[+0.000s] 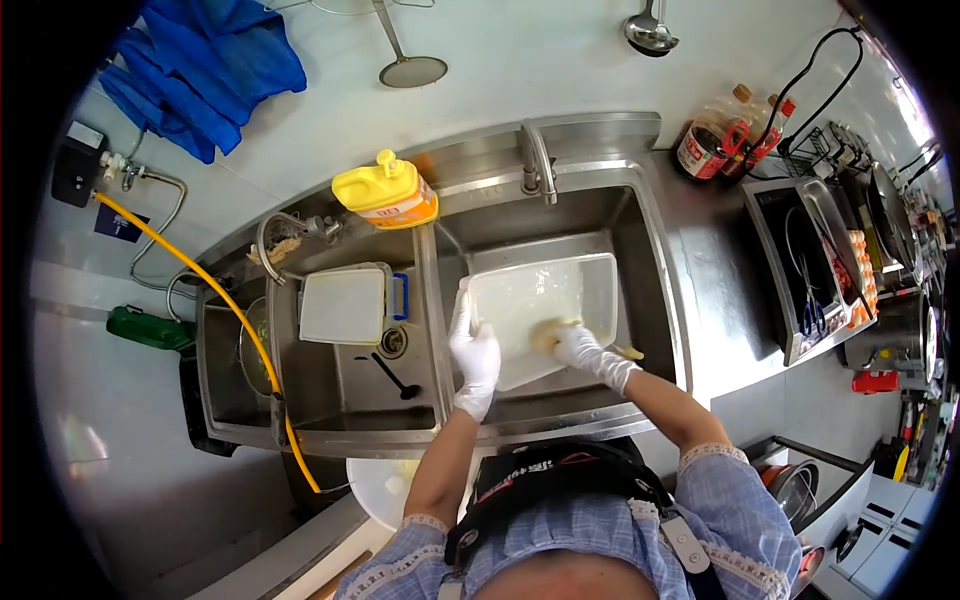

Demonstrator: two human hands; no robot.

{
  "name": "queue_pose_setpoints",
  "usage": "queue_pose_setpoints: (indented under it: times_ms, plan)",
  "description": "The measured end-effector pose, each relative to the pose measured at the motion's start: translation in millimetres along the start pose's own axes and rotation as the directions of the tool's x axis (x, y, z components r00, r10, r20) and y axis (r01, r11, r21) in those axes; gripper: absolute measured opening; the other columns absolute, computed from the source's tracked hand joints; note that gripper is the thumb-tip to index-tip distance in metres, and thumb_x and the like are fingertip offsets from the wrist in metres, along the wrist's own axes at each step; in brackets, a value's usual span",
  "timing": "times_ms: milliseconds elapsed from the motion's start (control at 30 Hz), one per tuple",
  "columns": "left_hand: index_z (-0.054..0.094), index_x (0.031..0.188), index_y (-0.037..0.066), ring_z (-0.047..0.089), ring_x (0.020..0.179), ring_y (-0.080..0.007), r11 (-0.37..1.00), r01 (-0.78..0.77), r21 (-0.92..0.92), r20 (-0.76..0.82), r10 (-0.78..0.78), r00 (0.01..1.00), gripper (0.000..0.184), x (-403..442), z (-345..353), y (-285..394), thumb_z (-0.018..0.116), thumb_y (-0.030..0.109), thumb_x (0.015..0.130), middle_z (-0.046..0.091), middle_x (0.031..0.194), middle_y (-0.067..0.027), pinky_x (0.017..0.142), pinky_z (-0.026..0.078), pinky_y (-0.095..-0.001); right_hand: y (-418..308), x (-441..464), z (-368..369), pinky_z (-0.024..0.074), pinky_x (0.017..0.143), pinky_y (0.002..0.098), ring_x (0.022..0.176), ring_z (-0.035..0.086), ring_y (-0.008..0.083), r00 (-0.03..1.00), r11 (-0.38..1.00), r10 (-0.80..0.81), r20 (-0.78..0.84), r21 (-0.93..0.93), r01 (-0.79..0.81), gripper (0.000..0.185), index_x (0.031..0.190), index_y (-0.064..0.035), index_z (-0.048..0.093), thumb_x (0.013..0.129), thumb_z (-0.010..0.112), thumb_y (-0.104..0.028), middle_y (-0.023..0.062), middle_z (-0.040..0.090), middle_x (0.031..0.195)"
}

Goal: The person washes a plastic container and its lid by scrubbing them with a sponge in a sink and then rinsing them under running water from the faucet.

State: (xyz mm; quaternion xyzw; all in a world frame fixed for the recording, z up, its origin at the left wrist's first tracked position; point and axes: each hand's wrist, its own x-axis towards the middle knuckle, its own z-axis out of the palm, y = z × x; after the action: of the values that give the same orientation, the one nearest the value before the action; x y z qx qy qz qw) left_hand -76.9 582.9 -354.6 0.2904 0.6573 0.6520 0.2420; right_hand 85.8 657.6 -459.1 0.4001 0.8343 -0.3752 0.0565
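Note:
A white rectangular plastic tub [600, 285] lies tilted in the right sink basin, its inside wet. My left hand [474, 355], in a white glove, grips the tub's left edge. Inside the tub, my right hand [578, 348], also gloved, is closed on a pale yellowish sponge or cloth [547, 335] pressed to the tub's bottom. The fingers partly hide it. Beside my right wrist, a small yellow piece [630, 353] shows at the tub's edge.
The steel faucet [540, 165] stands behind the tub. A yellow detergent jug [388, 195] sits on the sink's back ledge. The left basin holds a white lidded container [343, 305] and a black ladle [395, 378]. A yellow hose [210, 275] crosses the far-left basin. Sauce bottles [710, 140] stand right.

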Motion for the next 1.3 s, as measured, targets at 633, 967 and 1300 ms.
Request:
queue_pose_setpoints:
  times_ms: [633,967,1300]
  plan:
    - [0.044,0.128,-0.004,0.054,0.103,-0.0134,1.0,0.004,0.007,-0.062,-0.004,0.998,0.058,10,-13,9,0.04,-0.017,0.071,0.056,0.118,-0.0108,0.09,0.04,-0.0232,-50,-35,-23,0.0476,0.081,0.0386,0.087,0.06,0.0321,0.95,0.976,-0.187,-0.249,0.066,0.21,0.022,0.093,-0.0093,0.062,0.073,0.055,-0.014,0.0162,0.062,0.092]
    - [0.042,0.128,-0.005,0.057,0.093,-0.0113,0.991,0.097,-0.089,-0.112,-0.107,0.988,0.059,-7,0,-4,0.042,-0.017,0.071,0.058,0.113,-0.01,0.08,0.044,-0.0212,-67,27,38,0.0489,0.074,0.0467,0.08,0.061,0.0365,0.938,0.953,-0.26,-0.231,-0.221,0.209,0.032,0.107,0.0036,0.05,0.081,0.05,-0.015,0.0223,0.059,0.089]
    - [0.041,0.129,-0.006,0.056,0.099,-0.0146,0.955,0.236,-0.181,-0.066,-0.251,0.966,0.061,-31,5,-2,0.038,-0.019,0.069,0.054,0.12,-0.0114,0.085,0.043,-0.023,-74,27,18,0.0531,0.064,0.0337,0.074,0.061,0.0267,0.606,0.731,-0.674,-0.422,-0.498,0.467,0.029,0.105,0.0045,0.053,0.078,0.052,-0.007,0.0168,0.057,0.089]
